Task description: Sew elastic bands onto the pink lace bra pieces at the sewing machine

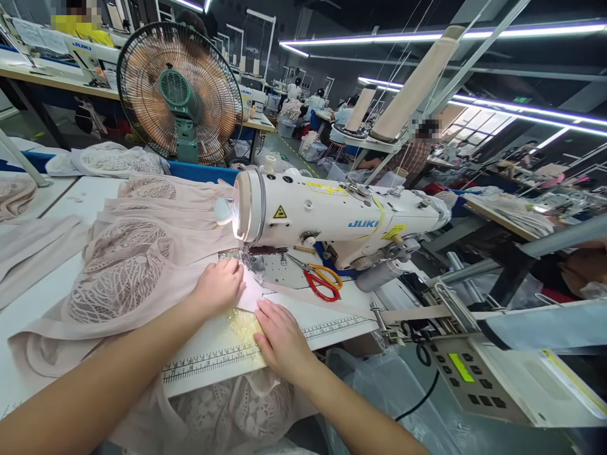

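A white JUKI sewing machine stands on the table, its needle area lit. My left hand is closed, fingers curled on a beige lace bra just left of the presser foot. Pale pink fabric stretches from the foot toward my right hand. That hand lies low over the table with its fingers outstretched, fingertips touching the fabric's edge. Beneath it is a yellowish patch on the tabletop, beside a printed ruler strip. Red-and-orange-handled scissors lie right of the needle.
More beige lace pieces hang below the table's front edge. A green fan stands behind. At right are a tape feeder with a control panel, a grey thread cone and tall thread cones. Other people work farther back.
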`<control>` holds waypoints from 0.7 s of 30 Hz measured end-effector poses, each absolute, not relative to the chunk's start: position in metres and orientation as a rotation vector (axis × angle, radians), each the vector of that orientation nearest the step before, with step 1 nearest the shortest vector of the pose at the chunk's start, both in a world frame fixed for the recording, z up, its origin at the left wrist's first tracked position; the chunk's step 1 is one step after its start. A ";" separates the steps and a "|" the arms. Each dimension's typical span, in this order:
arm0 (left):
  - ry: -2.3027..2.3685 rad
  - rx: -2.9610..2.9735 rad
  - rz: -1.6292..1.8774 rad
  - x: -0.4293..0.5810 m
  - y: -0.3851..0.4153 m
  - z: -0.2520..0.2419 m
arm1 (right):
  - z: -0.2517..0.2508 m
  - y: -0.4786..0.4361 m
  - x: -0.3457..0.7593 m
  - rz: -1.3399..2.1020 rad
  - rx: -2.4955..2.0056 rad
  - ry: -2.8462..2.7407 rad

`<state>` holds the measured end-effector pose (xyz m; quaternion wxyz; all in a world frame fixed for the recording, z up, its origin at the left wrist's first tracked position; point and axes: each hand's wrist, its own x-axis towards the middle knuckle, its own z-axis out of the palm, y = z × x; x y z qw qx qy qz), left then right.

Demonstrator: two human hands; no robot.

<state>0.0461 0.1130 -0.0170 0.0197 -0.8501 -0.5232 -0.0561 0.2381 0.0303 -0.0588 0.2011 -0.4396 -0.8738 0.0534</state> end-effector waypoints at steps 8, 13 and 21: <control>-1.554 -2.695 -0.131 0.040 0.128 -0.005 | -0.060 0.043 0.224 0.153 -1.251 -2.453; -1.419 -2.757 -0.064 0.040 0.101 -0.003 | -0.058 0.049 0.214 0.161 -1.245 -2.429; -1.182 -2.765 0.074 0.027 0.074 -0.013 | -0.053 0.049 0.212 0.160 -1.214 -2.372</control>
